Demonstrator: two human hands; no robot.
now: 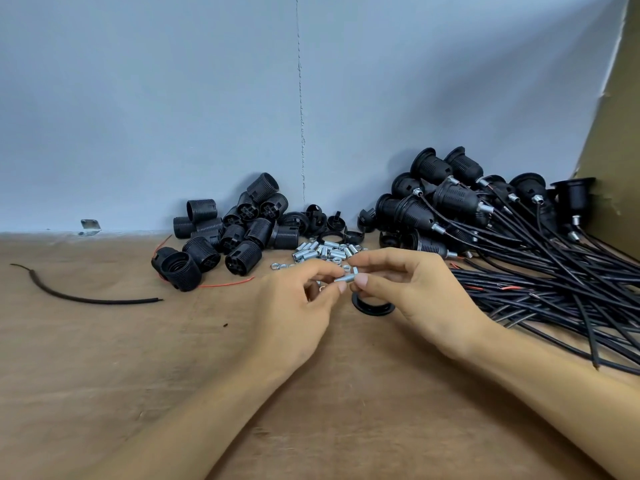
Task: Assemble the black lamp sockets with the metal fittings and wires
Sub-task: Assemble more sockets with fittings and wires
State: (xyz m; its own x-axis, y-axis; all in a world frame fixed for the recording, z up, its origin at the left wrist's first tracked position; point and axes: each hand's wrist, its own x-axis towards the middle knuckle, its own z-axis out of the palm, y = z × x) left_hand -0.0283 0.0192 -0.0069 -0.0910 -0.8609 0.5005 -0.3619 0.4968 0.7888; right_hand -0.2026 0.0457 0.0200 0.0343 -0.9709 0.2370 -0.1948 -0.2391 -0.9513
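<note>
Above the wooden table, the left hand and right hand meet fingertip to fingertip, each pinching one end of a small threaded metal fitting held level between them. A black ring lies on the table just under the right thumb. Just beyond the fingers sits the pile of loose fittings, with bare black sockets behind to the left and wired sockets to the right.

The worktop is matt brown board, faintly streaked. The sockets are ribbed black plastic with a dull sheen. The fittings and the threaded tube are bright silvery metal. The wires have smooth black sheathing; the far wall is matt pale grey
</note>
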